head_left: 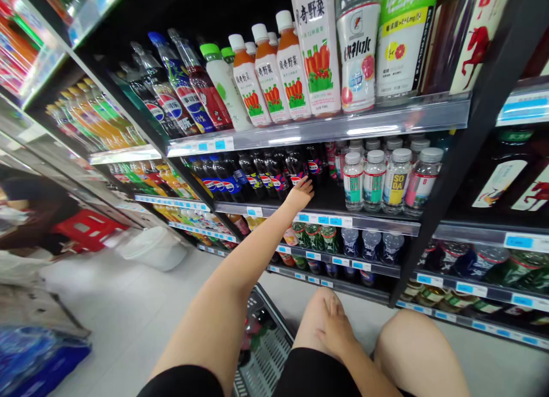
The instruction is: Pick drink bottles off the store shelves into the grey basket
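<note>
My left hand [301,192] reaches into the middle shelf, at the lower front of a dark cola bottle [295,163]. Its fingers look slightly spread against or just before the label; whether they grip is hard to see. More cola bottles [266,171] stand upright in rows to the left, and another cola bottle [315,162] is just to the right. My right hand [337,328] lies flat on my bent knee, fingers stretched out and holding nothing. Between my left arm and leg sits a grey shopping basket [274,351] with bottles inside, partly hidden.
Clear soda bottles [375,179] share the middle shelf, farther right. Above, the shelf edge [317,128] carries juice bottles [257,76] and cartons. A black upright post [433,214] divides the shelving. A white tub [154,248] and a red stool [90,225] stand at left, near a blurred person.
</note>
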{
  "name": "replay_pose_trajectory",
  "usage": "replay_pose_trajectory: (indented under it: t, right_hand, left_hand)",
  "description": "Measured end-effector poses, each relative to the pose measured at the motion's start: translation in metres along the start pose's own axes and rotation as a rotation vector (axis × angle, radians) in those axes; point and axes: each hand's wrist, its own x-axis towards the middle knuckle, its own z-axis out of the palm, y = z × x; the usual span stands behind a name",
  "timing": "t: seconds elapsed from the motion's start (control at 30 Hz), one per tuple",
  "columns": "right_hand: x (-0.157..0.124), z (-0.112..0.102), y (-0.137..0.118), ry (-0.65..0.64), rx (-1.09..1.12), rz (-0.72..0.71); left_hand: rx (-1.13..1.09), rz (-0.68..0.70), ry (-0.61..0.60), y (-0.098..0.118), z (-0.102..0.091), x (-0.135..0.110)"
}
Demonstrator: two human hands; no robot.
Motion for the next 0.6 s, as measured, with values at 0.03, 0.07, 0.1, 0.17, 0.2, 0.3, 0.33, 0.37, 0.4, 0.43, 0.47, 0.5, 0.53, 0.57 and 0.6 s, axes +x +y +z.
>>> replay_pose_trajectory:
  t: [0.03,0.07,0.1,0.17,0.2,0.3,0.33,0.37,0.4,0.43,0.47,0.5,0.53,0.57,0.6]
  right_hand:
    - [0.0,0.0,0.0,-0.005,-0.003,-0.002]
    - [0.0,-0.001,0.0,-0.01,-0.005,-0.006]
    - [-0.001,-0.001,0.001,-0.014,-0.006,-0.006]
    - [-0.001,-0.002,0.001,-0.018,-0.003,-0.003]
    - [-0.002,-0.003,0.001,-0.02,-0.001,-0.002]
    - [-0.004,-0.004,0.002,-0.015,-0.003,0.003]
    - [-0.004,-0.004,0.002,-0.012,-0.004,0.003]
    - [-0.005,-0.005,0.002,-0.009,-0.005,0.004]
    - [-0.005,-0.005,0.003,-0.005,-0.005,0.005]
    - [-0.005,-0.004,0.003,-0.002,-0.003,0.005]
    - [-0.005,-0.004,0.003,0.001,0.001,0.005]
    - [-0.004,-0.003,0.004,0.003,0.004,0.004]
    - [-0.003,-0.003,0.004,0.004,0.006,0.003]
    - [-0.003,-0.002,0.005,0.004,0.008,0.002]
    - [-0.002,-0.001,0.005,0.003,0.01,0.002]
  left_hand:
    - [0.095,0.02,-0.022,-0.001,0.0,0.0]
    - [0.185,0.04,-0.042,-0.001,0.0,0.001]
    - [0.261,0.059,-0.057,-0.001,0.001,0.0]
    - [0.357,0.088,-0.066,-0.002,0.002,0.0]
    - [0.384,0.098,-0.063,-0.003,0.003,-0.001]
    - [0.42,0.116,-0.048,-0.005,0.004,-0.003]
    - [0.42,0.117,-0.045,-0.006,0.004,-0.004]
    - [0.416,0.117,-0.046,-0.007,0.004,-0.005]
    - [0.411,0.113,-0.049,-0.008,0.003,-0.006]
    - [0.404,0.107,-0.053,-0.009,0.002,-0.007]
    - [0.395,0.1,-0.057,-0.01,0.002,-0.009]
    - [0.389,0.095,-0.062,-0.011,0.001,-0.01]
    - [0.386,0.092,-0.067,-0.012,0.001,-0.011]
    - [0.384,0.091,-0.071,-0.012,0.001,-0.012]
    - [0.383,0.091,-0.076,-0.012,0.001,-0.013]
